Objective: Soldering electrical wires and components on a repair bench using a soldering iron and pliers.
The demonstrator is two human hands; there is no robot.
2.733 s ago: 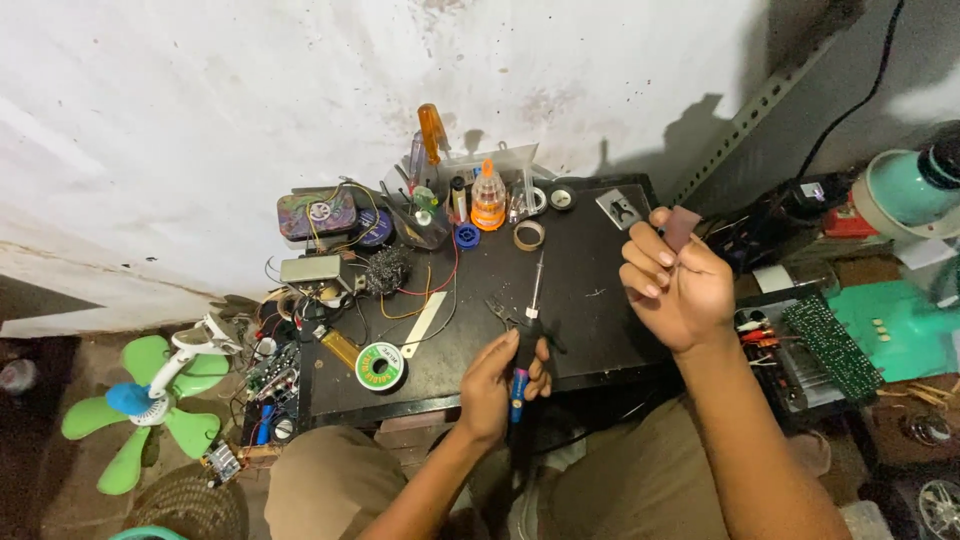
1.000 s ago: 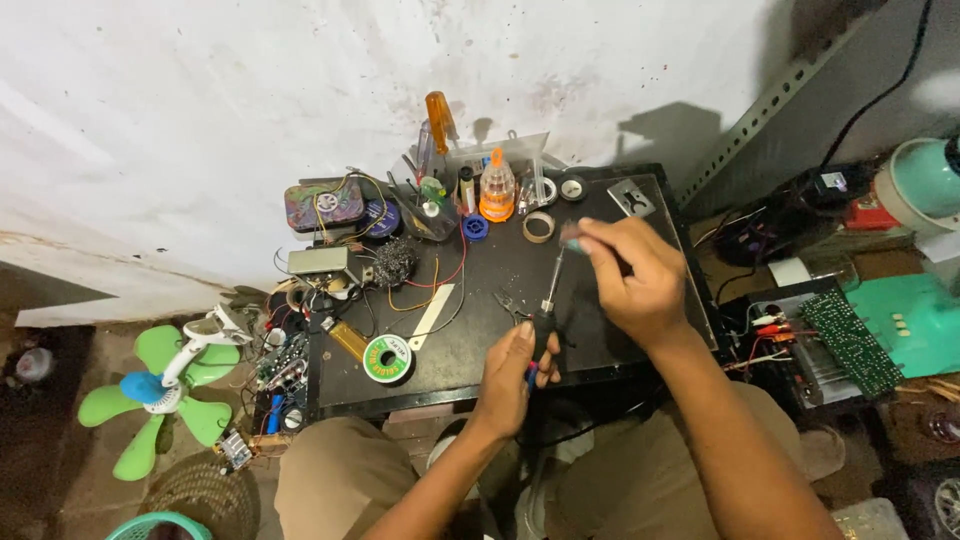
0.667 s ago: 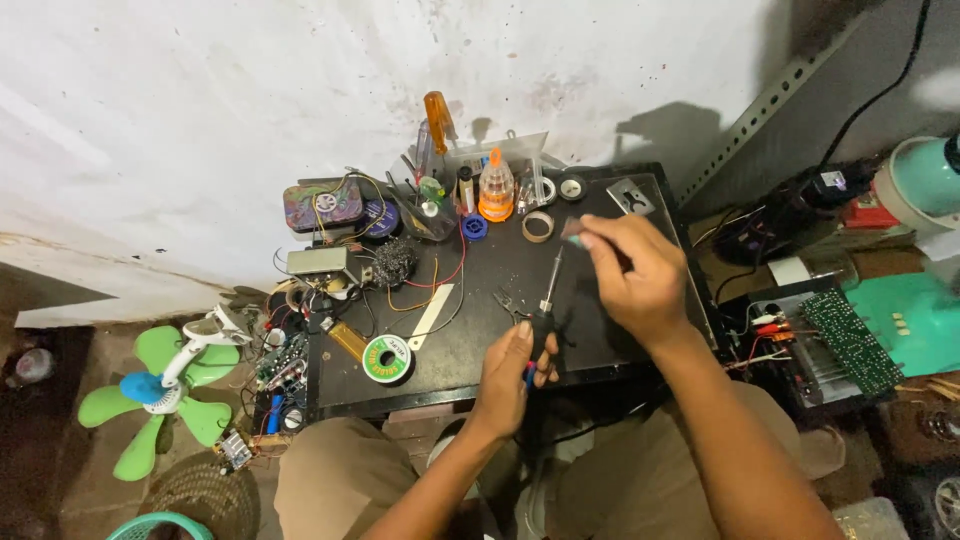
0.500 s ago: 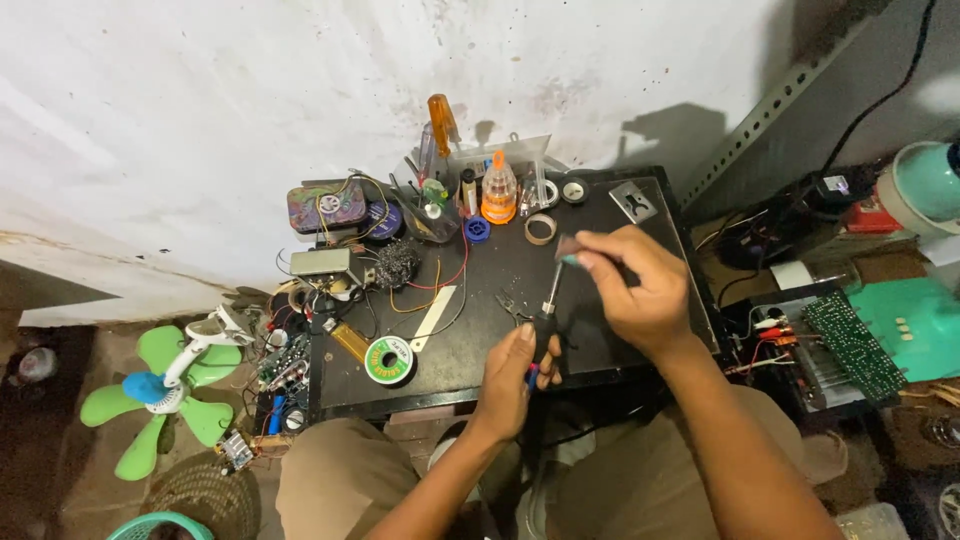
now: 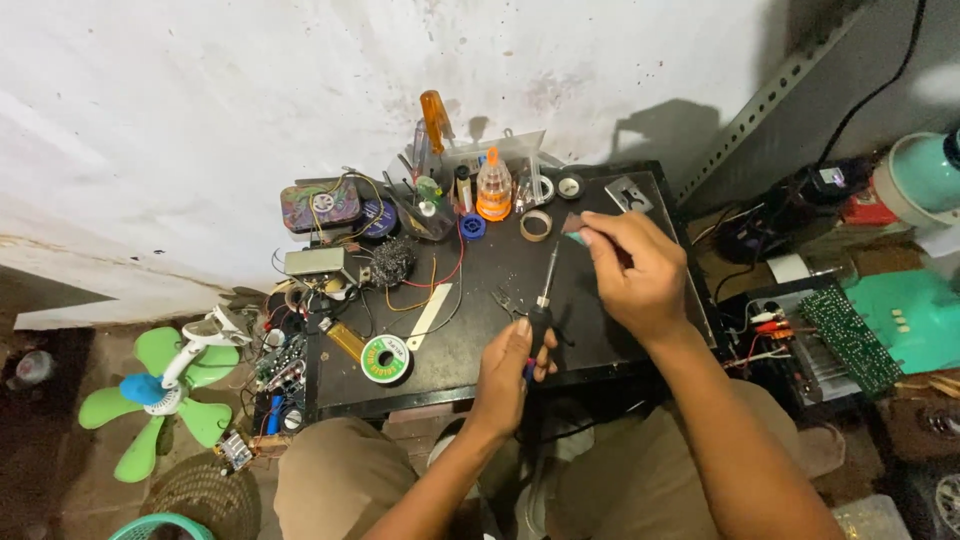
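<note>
My left hand (image 5: 508, 362) grips the dark handle of a soldering iron (image 5: 546, 283) whose metal tip points away from me over the black worktable (image 5: 600, 340). My right hand (image 5: 632, 268) hovers over the table's right half and pinches a small dark part (image 5: 572, 224) between thumb and fingers, just right of the iron's tip. Tweezers (image 5: 506, 300) lie on the table beside the iron.
A green solder spool (image 5: 385, 358), a white strip, an orange bottle (image 5: 493, 188), a tape ring (image 5: 535, 225), a steel-wool ball and wired boxes crowd the table's back and left. A green fan (image 5: 150, 385) lies on the floor at left. Green circuit boards (image 5: 850, 335) sit at right.
My right hand came down from the table's far right corner toward the iron's tip, still pinching the small part. My left hand stayed on the iron's handle.
</note>
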